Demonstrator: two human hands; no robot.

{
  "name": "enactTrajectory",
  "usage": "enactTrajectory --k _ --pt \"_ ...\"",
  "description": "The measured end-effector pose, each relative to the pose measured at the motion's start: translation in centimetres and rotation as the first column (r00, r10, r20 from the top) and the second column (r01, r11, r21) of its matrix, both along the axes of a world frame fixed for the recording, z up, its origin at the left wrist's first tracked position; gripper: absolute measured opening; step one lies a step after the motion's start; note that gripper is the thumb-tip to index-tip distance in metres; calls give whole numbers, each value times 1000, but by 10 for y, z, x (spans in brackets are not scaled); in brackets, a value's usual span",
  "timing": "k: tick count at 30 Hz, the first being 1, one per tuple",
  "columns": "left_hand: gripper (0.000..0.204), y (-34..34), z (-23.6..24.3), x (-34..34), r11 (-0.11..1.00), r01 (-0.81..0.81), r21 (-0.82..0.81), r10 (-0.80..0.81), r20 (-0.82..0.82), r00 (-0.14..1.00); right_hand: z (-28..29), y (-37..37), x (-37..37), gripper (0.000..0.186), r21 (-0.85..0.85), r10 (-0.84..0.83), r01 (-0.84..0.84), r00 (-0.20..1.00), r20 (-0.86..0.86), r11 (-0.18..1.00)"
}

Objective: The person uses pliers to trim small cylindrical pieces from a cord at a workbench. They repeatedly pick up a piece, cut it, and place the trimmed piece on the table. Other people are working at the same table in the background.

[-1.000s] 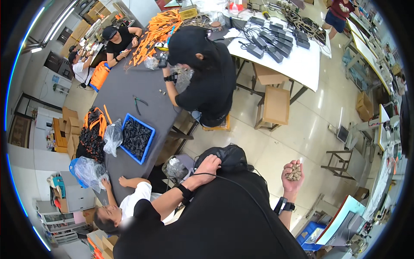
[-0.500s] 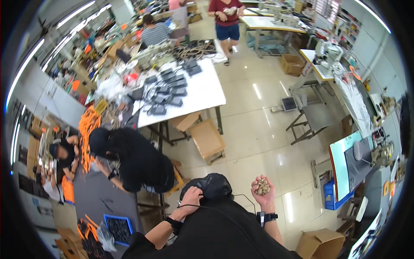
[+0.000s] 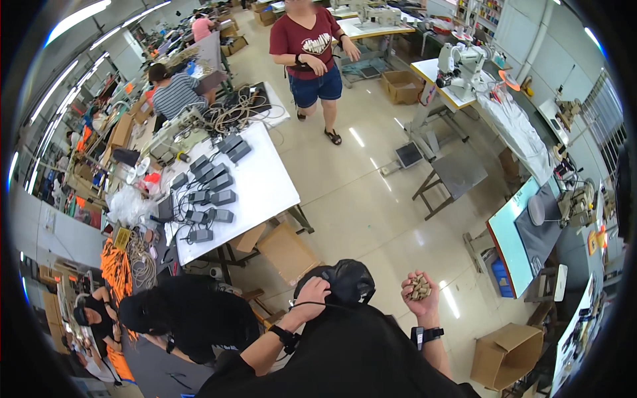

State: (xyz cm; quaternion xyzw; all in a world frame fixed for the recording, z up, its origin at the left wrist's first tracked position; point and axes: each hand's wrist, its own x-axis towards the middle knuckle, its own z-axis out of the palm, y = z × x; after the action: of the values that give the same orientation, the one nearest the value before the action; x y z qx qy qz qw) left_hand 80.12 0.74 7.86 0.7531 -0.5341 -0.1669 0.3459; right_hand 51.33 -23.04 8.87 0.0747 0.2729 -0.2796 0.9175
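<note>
My right hand (image 3: 421,306) is held palm up, its fingers curled around a heap of small tan, stubby pieces (image 3: 419,288); their exact kind is too small to make out. My left hand (image 3: 310,296) is closed against a shiny black bag (image 3: 348,281) in front of my body, its fingertips bent over the near left side. A thin dark cord passes by that wrist. Both wrists wear black bands.
A person in a red shirt (image 3: 310,45) walks in the aisle ahead. Left, a person in black (image 3: 192,318) leans over a dark table. A white table (image 3: 265,179) holds several black boxes with cables. Stool (image 3: 458,176) and carton (image 3: 507,351) stand right.
The person in the red shirt has come closer. My view has shifted, bringing the white table nearer. My right hand still holds the tan pieces, and my left stays on the black bag.
</note>
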Motion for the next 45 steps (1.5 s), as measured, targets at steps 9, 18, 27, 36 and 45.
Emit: enactTrajectory --k 9,18,27,36,45 --pt "15 -95 2 62 994 -17 -111 31 132 991 27 -61 45 25 1 28 -28 999 -15 1000" --pt "13 -119 6 68 986 -154 -66 157 46 987 33 -105 74 21 -20 197 -197 980 -30 980" --pt "16 -121 2 53 991 -130 -42 133 54 990 24 -104 97 26 18 301 -301 953 17 953" --pt "16 -107 -5 70 996 -2 87 -1 32 999 14 -115 134 27 51 294 -295 955 29 954" --pt "18 -165 -4 113 999 -35 29 36 -13 999 2 -162 197 30 55 327 -329 944 46 943"
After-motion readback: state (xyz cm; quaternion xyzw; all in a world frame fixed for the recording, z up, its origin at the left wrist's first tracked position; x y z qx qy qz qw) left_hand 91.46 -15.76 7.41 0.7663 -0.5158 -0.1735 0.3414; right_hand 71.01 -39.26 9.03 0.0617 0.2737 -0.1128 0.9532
